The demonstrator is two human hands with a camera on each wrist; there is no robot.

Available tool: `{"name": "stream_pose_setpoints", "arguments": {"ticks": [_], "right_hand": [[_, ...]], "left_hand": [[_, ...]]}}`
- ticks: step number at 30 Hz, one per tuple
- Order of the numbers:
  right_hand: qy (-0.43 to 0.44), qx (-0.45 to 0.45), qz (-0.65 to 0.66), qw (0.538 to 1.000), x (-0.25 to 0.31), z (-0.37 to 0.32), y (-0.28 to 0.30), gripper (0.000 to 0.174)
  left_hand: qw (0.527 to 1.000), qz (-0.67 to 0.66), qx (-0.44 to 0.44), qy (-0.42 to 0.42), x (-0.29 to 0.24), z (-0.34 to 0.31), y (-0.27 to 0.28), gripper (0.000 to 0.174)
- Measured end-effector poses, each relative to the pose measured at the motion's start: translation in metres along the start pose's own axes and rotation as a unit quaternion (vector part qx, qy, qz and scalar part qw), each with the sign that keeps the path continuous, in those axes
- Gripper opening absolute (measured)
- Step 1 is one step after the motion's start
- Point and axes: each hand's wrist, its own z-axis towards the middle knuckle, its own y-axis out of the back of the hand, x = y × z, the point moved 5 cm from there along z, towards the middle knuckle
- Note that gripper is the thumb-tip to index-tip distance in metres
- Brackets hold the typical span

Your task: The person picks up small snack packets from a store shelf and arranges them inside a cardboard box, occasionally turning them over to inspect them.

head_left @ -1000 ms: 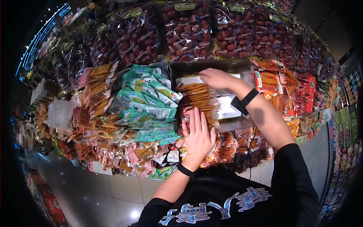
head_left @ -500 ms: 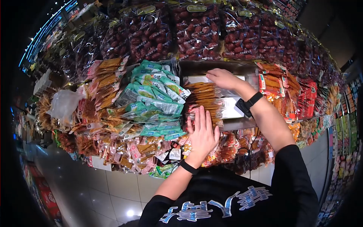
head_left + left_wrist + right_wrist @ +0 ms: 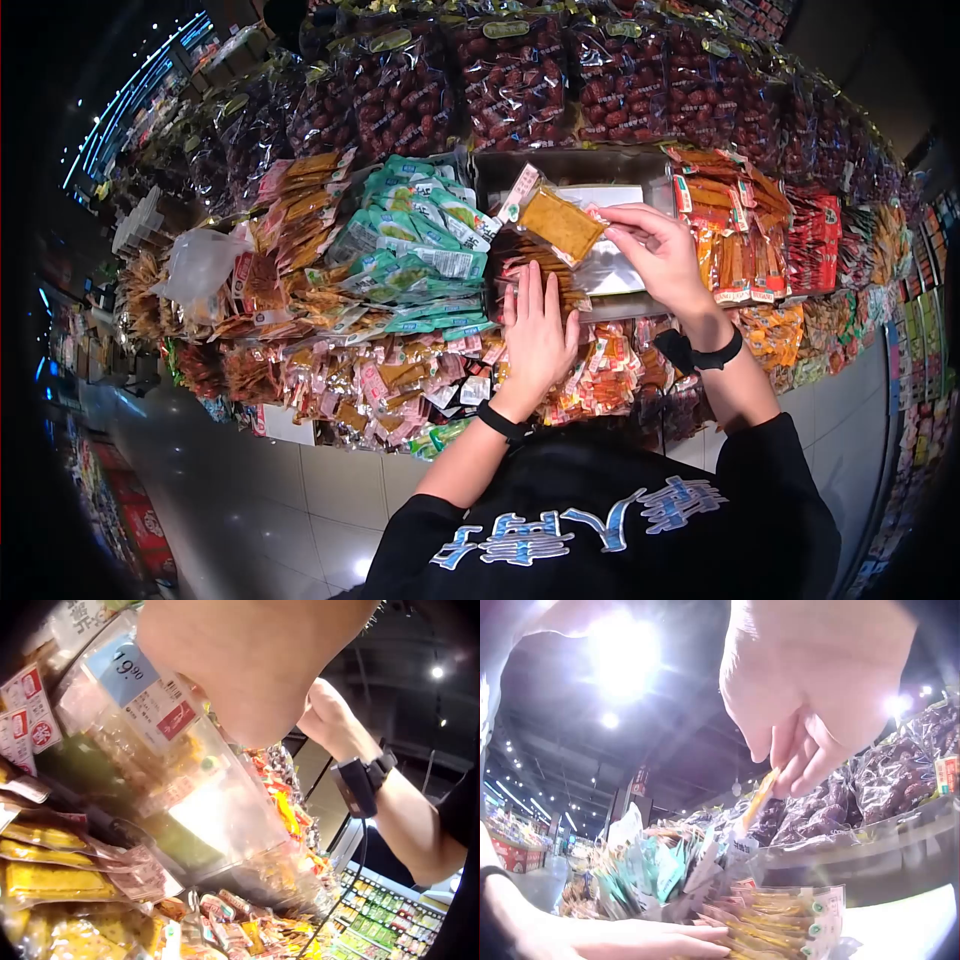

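My right hand pinches one flat orange snack packet by its edge and holds it up above the shelf bin. In the right wrist view the thumb and fingers pinch the orange packet over a stack of like packets. My left hand lies flat, fingers straight, on the stack of orange packets in the bin. The left wrist view shows my left palm above a clear bin front with a 19.90 price tag.
Green packets are heaped left of the bin and orange-red packets hang at its right. Bags of red dates fill the shelf above. Mixed small packets crowd the lower tier. A tiled floor runs lower left.
My right hand has lifted one orange packet off the back of the stack and drawn it up and toward me. The left hand stays flat on the stack.
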Motion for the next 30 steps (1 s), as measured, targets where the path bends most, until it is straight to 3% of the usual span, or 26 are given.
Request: {"name": "stream_pose_setpoints", "arguments": {"ticks": [5,7,9,11,13,18,21,24,27,30], "right_hand": [[-0.097,-0.004,0.193,0.976,-0.012,-0.042,0.000,0.023],[-0.107,-0.008,0.219,0.970,-0.009,-0.056,-0.002,0.024],[-0.099,-0.019,0.227,0.969,-0.004,-0.066,-0.003,0.024],[-0.095,-0.020,0.233,0.968,0.005,-0.076,-0.006,0.021],[-0.083,-0.016,0.242,0.967,0.015,-0.084,-0.011,0.021],[0.056,-0.015,0.140,0.988,0.051,-0.094,-0.015,0.019],[0.138,-0.017,0.068,0.988,0.070,-0.097,-0.013,0.022],[0.146,-0.023,0.023,0.989,0.087,-0.100,-0.013,0.026],[0.156,-0.009,-0.006,0.988,0.096,-0.102,-0.012,0.030],[0.177,-0.008,-0.031,0.984,0.102,-0.101,-0.014,0.031]], "left_hand": [[0.961,-0.276,-0.017,0.026,0.002,-0.005,0.029,0.040],[0.877,-0.466,0.032,0.112,0.004,-0.008,0.040,0.033],[0.727,-0.674,-0.014,0.132,0.001,-0.014,0.048,0.033],[0.658,-0.745,-0.048,0.100,-0.003,-0.017,0.061,0.032],[0.704,-0.697,-0.056,0.123,-0.013,-0.017,0.076,0.031],[0.676,-0.704,-0.108,0.189,-0.025,-0.025,0.097,0.013],[0.657,-0.731,-0.110,0.147,-0.027,-0.032,0.103,0.014],[0.669,-0.731,-0.105,0.079,-0.028,-0.036,0.109,0.019],[0.661,-0.740,-0.099,0.070,-0.031,-0.036,0.114,0.020],[0.689,-0.714,-0.095,0.074,-0.037,-0.040,0.118,0.021]]}}
